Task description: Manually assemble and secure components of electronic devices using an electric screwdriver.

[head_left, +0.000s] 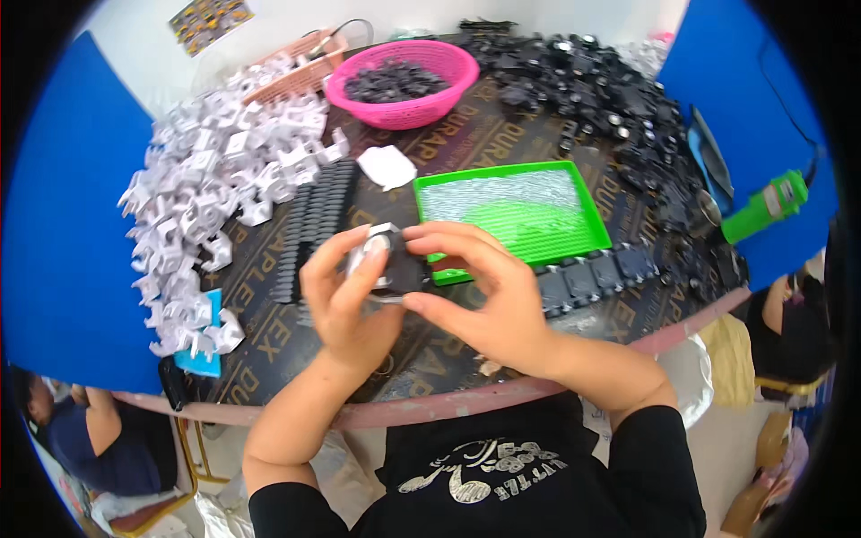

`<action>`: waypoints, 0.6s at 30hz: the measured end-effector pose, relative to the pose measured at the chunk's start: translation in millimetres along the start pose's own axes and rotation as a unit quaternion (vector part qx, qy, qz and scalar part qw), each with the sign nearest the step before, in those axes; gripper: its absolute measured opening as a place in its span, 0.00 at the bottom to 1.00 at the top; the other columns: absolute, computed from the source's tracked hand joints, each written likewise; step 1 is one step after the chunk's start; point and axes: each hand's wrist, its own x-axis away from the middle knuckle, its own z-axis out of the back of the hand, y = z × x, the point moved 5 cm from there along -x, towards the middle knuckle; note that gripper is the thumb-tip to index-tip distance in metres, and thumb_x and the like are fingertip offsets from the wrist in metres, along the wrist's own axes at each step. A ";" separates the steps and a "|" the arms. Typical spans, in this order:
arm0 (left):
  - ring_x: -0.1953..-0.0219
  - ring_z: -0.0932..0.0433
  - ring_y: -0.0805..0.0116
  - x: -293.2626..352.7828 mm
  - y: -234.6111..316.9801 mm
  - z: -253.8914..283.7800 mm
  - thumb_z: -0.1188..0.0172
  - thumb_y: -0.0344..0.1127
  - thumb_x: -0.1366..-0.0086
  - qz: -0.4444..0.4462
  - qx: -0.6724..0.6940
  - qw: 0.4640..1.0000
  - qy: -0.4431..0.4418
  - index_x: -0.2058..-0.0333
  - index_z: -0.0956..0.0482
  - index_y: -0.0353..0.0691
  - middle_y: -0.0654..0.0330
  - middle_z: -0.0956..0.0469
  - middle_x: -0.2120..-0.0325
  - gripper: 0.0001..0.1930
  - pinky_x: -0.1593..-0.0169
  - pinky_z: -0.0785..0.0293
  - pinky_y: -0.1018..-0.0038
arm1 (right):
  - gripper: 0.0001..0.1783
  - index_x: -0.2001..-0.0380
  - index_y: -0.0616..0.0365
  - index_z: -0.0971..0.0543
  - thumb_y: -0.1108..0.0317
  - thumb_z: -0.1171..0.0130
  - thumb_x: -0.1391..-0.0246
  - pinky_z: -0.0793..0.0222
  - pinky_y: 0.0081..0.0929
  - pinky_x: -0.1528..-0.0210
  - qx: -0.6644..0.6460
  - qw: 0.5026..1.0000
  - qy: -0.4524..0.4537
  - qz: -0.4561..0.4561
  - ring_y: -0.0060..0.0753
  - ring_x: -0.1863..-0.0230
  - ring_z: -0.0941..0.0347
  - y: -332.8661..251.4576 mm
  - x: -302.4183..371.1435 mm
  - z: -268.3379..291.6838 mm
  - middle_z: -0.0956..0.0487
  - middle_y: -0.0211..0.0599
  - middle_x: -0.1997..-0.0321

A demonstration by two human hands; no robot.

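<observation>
Looking down through the head view, we pinch a black-and-white part (408, 266) between the fingertips of our left hand (345, 300) and right hand (502, 305), over the bench (309, 359), nearer its front edge. White pieces (204, 166) line its left edge; black pieces (574, 82) heap toward its far right corner.

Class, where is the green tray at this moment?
In the head view, the green tray lies right of centre, just beyond the right hand and nearer than the pink basket.
</observation>
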 end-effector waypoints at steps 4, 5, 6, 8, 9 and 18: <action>0.46 0.31 0.53 6.1 2.2 5.5 0.30 0.25 0.49 0.021 0.000 0.998 -0.058 0.42 0.39 0.40 0.46 0.36 0.45 0.37 0.45 0.28 0.63 | 0.17 0.67 0.58 0.26 0.73 0.28 0.59 0.31 0.31 0.47 -0.047 0.994 -0.090 -0.035 0.35 0.46 0.28 -7.0 -10.4 2.0 0.27 0.41 0.43; 0.45 0.31 0.53 2.7 5.2 3.7 0.29 0.26 0.49 0.056 0.005 0.996 -0.069 0.40 0.41 0.40 0.46 0.38 0.43 0.39 0.46 0.27 0.64 | 0.16 0.69 0.59 0.26 0.73 0.28 0.58 0.30 0.32 0.48 0.010 0.994 -0.108 -0.006 0.36 0.47 0.27 -14.2 -11.8 6.2 0.25 0.43 0.45; 0.43 0.31 0.55 6.4 4.8 -8.6 0.27 0.24 0.52 0.164 0.148 0.974 -0.041 0.38 0.45 0.40 0.48 0.40 0.41 0.45 0.48 0.25 0.68 | 0.16 0.69 0.59 0.26 0.73 0.28 0.58 0.30 0.32 0.48 0.026 0.995 -0.098 -0.010 0.36 0.47 0.27 -18.0 -11.4 21.8 0.25 0.43 0.45; 0.48 0.27 0.59 11.8 11.9 -22.0 0.27 0.21 0.54 0.296 0.278 0.910 -0.085 0.38 0.48 0.40 0.50 0.41 0.41 0.47 0.50 0.24 0.70 | 0.12 0.72 0.62 0.25 0.73 0.31 0.56 0.29 0.32 0.50 0.168 0.983 -0.025 0.075 0.37 0.50 0.24 -33.9 -10.6 55.5 0.21 0.45 0.51; 0.50 0.26 0.61 17.7 11.2 -24.0 0.26 0.21 0.55 0.332 0.294 0.884 -0.149 0.39 0.48 0.39 0.50 0.41 0.41 0.48 0.51 0.23 0.70 | 0.10 0.70 0.63 0.25 0.73 0.33 0.54 0.27 0.31 0.53 0.203 0.978 0.036 0.016 0.36 0.56 0.21 -43.0 -8.5 81.6 0.20 0.44 0.53; 0.52 0.24 0.71 48.7 44.0 -54.4 0.32 0.23 0.44 0.507 0.469 0.576 -0.437 0.51 0.31 0.39 0.46 0.51 0.33 0.23 0.53 0.23 0.76 | 0.09 0.70 0.56 0.28 0.70 0.38 0.54 0.30 0.42 0.65 0.682 0.691 0.127 -0.206 0.51 0.65 0.24 0.5 55.6 242.7 0.22 0.40 0.67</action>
